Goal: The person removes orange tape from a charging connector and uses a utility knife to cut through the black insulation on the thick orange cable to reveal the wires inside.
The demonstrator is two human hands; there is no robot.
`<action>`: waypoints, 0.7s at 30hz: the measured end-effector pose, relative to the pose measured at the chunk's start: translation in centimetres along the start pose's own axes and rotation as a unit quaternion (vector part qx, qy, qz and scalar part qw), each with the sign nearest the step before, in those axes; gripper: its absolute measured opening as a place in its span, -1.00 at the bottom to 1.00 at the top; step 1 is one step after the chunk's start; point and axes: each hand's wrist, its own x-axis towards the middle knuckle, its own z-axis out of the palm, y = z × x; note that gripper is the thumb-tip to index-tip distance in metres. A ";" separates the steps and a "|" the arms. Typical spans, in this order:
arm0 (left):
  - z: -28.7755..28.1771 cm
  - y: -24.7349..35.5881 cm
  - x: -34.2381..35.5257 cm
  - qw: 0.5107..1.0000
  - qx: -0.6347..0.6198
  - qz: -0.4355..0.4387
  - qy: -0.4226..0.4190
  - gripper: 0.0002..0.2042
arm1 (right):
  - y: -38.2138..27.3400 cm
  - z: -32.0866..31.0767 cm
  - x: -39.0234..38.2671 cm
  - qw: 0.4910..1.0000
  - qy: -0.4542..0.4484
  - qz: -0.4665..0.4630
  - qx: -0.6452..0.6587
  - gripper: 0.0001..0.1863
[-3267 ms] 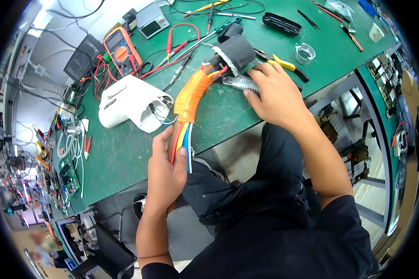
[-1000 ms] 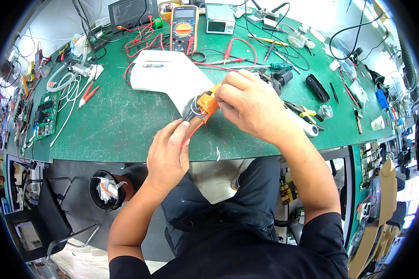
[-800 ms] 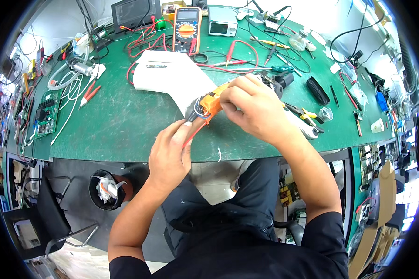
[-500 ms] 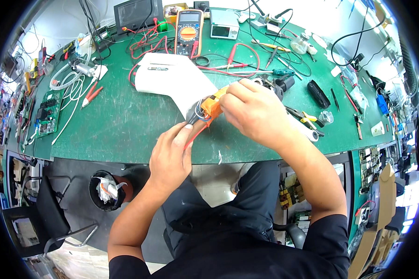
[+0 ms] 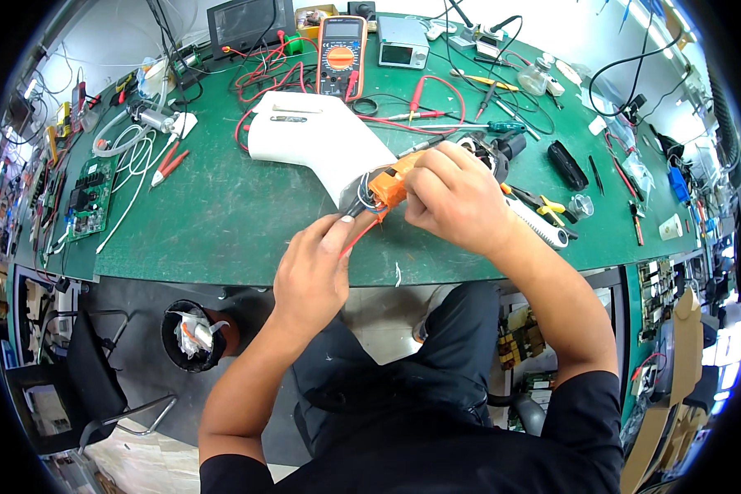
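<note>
Green bench: L/R ends warped, blurry.
White housing: on bench; lower end partly hidden by wiring.
R hand: clenched on orange bundle; fingertips hidden.
L hand: grasping dark leads, ends unseen.
Orange bundle: betw. hands, by housing's lower end.
Red wire: lower end hidden, L hand.

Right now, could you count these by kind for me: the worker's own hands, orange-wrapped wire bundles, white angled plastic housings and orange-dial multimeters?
Hands: 2 (left hand, right hand)
Orange-wrapped wire bundle: 1
White angled plastic housing: 1
Orange-dial multimeter: 1
Total: 5
</note>
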 end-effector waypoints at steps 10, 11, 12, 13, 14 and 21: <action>0.2 -0.2 -0.1 1.000 0.001 -0.006 0.004 -0.44 | -0.8 -0.7 -0.6 0.998 0.045 0.038 0.016 -0.64; 0.1 -0.2 0.0 1.000 0.001 -0.005 0.001 -0.44 | -0.6 -0.6 -0.5 0.999 0.028 0.025 0.014 -0.66; 0.1 -0.1 -0.1 1.000 0.001 -0.004 -0.003 -0.44 | -0.4 -0.5 -0.5 1.000 0.011 0.013 0.011 -0.68; 0.1 -0.1 -0.1 1.000 0.002 -0.007 -0.005 -0.44 | -0.3 -0.7 -0.3 1.000 -0.009 0.010 0.014 -0.73; 0.1 -0.1 -0.1 1.000 0.003 -0.006 -0.002 -0.43 | -0.2 -0.8 -0.1 1.000 -0.012 -0.004 0.002 -0.73; 0.2 0.2 -0.1 0.999 0.022 -0.021 -0.009 -0.52 | -0.3 -0.5 -0.6 0.995 0.011 -0.052 -0.080 -0.75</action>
